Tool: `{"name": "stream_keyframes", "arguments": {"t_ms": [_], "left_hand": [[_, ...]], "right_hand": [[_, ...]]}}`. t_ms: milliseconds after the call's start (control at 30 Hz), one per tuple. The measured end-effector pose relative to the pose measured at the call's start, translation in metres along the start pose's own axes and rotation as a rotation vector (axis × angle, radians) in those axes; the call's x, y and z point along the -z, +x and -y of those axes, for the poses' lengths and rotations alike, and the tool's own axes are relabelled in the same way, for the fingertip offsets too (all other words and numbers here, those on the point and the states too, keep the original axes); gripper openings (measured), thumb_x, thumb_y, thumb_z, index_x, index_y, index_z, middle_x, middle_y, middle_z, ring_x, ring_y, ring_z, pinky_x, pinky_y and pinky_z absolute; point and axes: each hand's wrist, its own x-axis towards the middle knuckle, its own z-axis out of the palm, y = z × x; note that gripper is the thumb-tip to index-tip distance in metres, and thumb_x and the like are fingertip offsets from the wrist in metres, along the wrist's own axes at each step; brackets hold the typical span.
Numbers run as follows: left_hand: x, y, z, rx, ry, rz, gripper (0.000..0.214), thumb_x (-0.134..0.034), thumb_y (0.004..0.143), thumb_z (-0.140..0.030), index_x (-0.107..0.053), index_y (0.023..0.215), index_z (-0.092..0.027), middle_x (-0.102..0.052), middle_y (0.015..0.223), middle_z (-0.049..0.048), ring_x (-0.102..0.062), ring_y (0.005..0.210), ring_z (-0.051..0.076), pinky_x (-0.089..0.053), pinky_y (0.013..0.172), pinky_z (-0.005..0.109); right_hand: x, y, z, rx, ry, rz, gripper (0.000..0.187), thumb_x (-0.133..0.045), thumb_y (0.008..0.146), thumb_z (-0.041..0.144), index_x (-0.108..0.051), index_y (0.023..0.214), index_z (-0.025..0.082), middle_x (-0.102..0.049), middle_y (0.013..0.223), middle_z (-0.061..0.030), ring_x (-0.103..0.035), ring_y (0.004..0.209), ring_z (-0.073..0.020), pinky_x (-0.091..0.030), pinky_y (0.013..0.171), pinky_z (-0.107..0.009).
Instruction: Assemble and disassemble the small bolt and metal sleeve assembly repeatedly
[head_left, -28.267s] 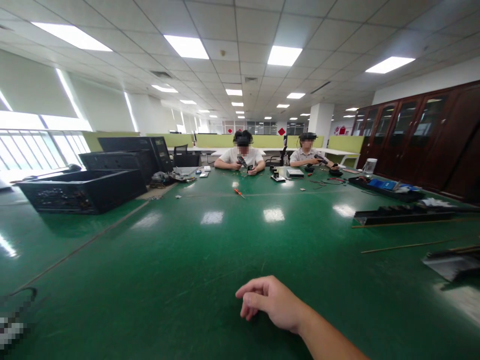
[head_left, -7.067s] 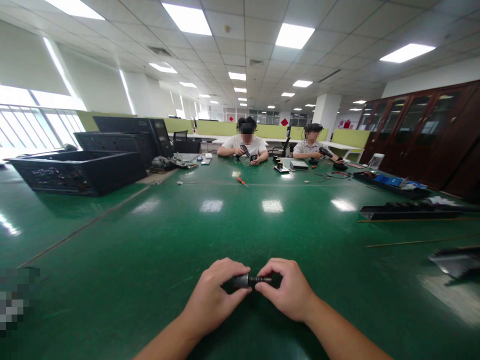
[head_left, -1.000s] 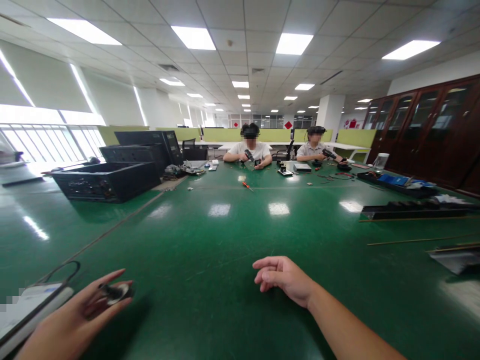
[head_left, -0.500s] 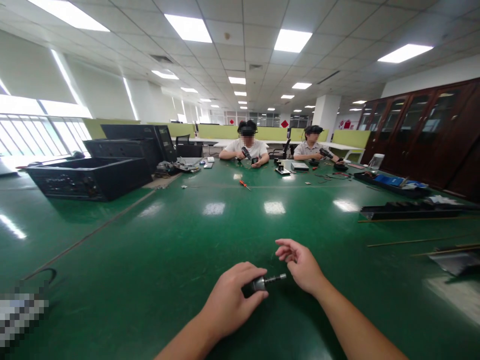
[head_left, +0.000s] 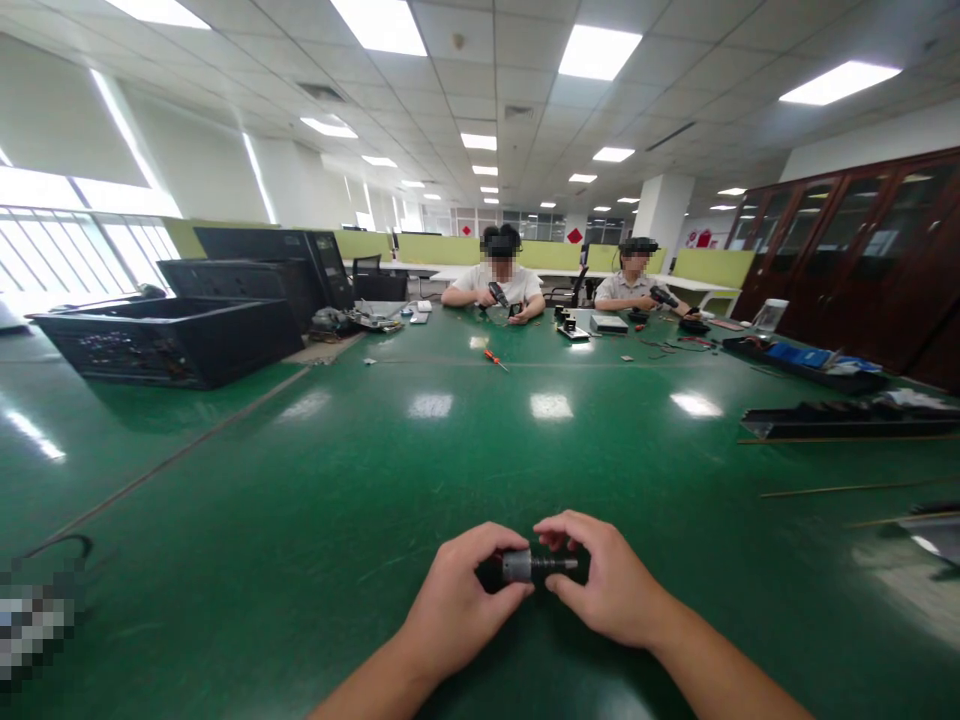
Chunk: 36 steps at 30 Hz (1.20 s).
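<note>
Low over the green table, my left hand (head_left: 465, 590) is closed around a grey metal cylinder with a thin, ridged shaft (head_left: 517, 566), perhaps a small motor or gearbox; I cannot tell which. Its shaft points right, and the rear end is hidden in my palm. Around the shaft's tip curves my right hand (head_left: 611, 580), thumb below and fingers above with a gap between them. The right fingers do not visibly press on the shaft.
Black computer cases (head_left: 180, 335) stand at left. An orange screwdriver (head_left: 493, 358) lies mid-table. Two people (head_left: 496, 285) sit opposite, each with a power tool. Black trays (head_left: 806, 365) and metal rails (head_left: 847, 420) lie at right. A blurred object (head_left: 34, 620) is near left.
My right hand has come left and down, from beyond the shaft's tip to around it. The cylinder stays in my left hand, its shaft now more level. The view has shifted slightly.
</note>
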Motion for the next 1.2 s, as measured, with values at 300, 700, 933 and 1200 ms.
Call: {"name": "stream_keyframes", "arguments": {"t_ms": [300, 700, 933, 1200], "left_hand": [[0.0013, 0.0023, -0.0064, -0.003, -0.001, -0.001, 0.024, -0.075, 0.071, -0.012, -0.070, 0.092, -0.023, -0.073, 0.088, -0.0008, -0.068, 0.082, 0.018, -0.050, 0.077, 0.030], [-0.0014, -0.0008, -0.0036, -0.041, -0.010, -0.019, 0.027, -0.076, 0.069, -0.010, -0.071, 0.093, -0.023, -0.074, 0.089, -0.0003, -0.068, 0.084, 0.018, -0.052, 0.079, 0.030], [-0.0010, 0.0000, -0.0040, -0.046, -0.004, -0.039, 0.028, -0.077, 0.068, -0.009, -0.071, 0.092, -0.023, -0.074, 0.090, -0.0006, -0.069, 0.085, 0.018, -0.052, 0.080, 0.029], [-0.0014, -0.0002, -0.0045, -0.026, -0.002, -0.032, 0.028, -0.077, 0.068, -0.009, -0.072, 0.092, -0.023, -0.074, 0.090, -0.0004, -0.069, 0.085, 0.018, -0.052, 0.079, 0.029]], "right_hand": [[0.0025, 0.0006, 0.0061, 0.014, -0.025, -0.008, 0.023, -0.072, 0.071, 0.015, -0.073, 0.093, 0.022, -0.069, 0.086, -0.0030, -0.063, 0.078, -0.0192, -0.046, 0.073, -0.030], [-0.0003, -0.0018, 0.0056, 0.072, -0.003, -0.005, 0.016, -0.071, 0.075, 0.015, -0.075, 0.089, 0.022, -0.072, 0.084, -0.0012, -0.066, 0.076, -0.0165, -0.047, 0.072, -0.027], [0.0013, -0.0019, 0.0054, 0.075, -0.024, -0.009, 0.014, -0.071, 0.076, 0.015, -0.074, 0.088, 0.022, -0.072, 0.082, -0.0002, -0.065, 0.075, -0.0160, -0.046, 0.071, -0.027], [0.0024, -0.0023, 0.0060, 0.072, -0.029, -0.005, 0.013, -0.071, 0.076, 0.014, -0.074, 0.086, 0.022, -0.072, 0.081, 0.0002, -0.065, 0.074, -0.0158, -0.046, 0.071, -0.027]]}}
